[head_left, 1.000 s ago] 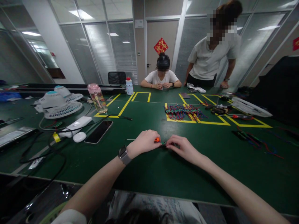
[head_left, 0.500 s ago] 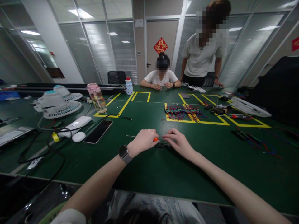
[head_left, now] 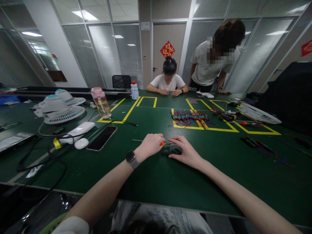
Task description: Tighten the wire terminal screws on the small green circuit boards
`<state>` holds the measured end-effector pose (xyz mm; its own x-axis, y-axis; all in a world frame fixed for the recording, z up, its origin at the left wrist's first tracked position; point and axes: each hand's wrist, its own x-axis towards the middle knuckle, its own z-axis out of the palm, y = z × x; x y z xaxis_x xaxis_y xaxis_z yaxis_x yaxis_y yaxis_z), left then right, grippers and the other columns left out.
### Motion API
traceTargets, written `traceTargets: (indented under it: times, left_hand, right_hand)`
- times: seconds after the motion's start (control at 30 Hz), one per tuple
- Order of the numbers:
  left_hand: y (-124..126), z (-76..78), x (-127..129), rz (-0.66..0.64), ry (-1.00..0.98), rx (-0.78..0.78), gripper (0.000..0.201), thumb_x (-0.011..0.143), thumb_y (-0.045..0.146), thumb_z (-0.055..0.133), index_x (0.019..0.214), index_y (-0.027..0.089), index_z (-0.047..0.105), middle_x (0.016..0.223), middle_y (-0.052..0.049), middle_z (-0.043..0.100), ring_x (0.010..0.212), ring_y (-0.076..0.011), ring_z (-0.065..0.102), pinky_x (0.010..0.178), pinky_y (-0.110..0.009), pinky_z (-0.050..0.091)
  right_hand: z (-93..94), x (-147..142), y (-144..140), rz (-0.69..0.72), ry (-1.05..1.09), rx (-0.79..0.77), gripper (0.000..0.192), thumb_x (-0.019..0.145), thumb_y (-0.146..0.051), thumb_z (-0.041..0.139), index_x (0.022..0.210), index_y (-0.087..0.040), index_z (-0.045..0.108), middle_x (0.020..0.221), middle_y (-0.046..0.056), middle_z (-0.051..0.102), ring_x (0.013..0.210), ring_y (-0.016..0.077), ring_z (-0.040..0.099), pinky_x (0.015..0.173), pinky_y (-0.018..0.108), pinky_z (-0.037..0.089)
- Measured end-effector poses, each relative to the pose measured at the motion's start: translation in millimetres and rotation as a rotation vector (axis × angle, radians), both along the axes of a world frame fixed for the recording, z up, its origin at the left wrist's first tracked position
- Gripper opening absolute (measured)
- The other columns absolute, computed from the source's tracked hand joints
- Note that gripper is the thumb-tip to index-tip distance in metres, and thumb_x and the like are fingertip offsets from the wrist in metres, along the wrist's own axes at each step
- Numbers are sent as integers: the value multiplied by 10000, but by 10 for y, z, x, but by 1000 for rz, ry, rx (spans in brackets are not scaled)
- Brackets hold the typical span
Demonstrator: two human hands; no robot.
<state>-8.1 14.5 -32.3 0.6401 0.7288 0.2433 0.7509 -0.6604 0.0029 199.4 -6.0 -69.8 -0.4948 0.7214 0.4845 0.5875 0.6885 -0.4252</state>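
Observation:
My left hand is closed around a screwdriver with an orange handle, its thin metal shaft jutting out to the left past my knuckles. On the table just right of that hand lie small dark parts, too small and dim to name. My right hand rests beside them with thumb and fingers spread apart. A dark patch shows between those fingers; whether it is a part or shadow I cannot tell.
A phone, a white earbud case and cables lie left. A pink-lided bottle and white fans stand behind. Bundles of wired circuit boards lie ahead right. Two people are across the green table.
My right hand has gone from fingertips drawn close together to thumb and fingers spread over the dark parts. My left hand keeps the screwdriver. The standing person has bent lower.

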Motion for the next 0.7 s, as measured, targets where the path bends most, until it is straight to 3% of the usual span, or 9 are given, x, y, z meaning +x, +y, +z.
traceTargets:
  times: [0.27, 0.57, 0.7]
  left_hand:
    - [31, -57, 59, 4, -19, -41, 196, 912, 276, 513, 924, 198, 692, 910, -48, 644, 768, -166, 634, 638, -239, 446]
    - [-79, -24, 37, -55, -39, -115, 177, 878, 300, 557, 893, 227, 717, 877, -36, 641, 750, -160, 624, 643, -228, 450]
    - [-90, 14, 22, -73, -84, -144, 176, 875, 274, 546, 877, 229, 716, 890, -25, 656, 760, -152, 628, 657, -222, 456]
  right_hand:
    - [-33, 3, 15, 1, -56, -56, 542, 717, -287, 786, 1220, -206, 600, 1134, 94, 583, 1044, 270, 529, 924, 451, 465]
    - [11, -42, -12, -17, -52, -174, 151, 759, -194, 745, 908, -184, 727, 903, 56, 647, 877, 217, 595, 810, 360, 490]
    - [-8, -45, -17, -28, 21, -231, 119, 754, -165, 733, 870, -184, 744, 864, 43, 647, 818, 193, 609, 748, 313, 492]
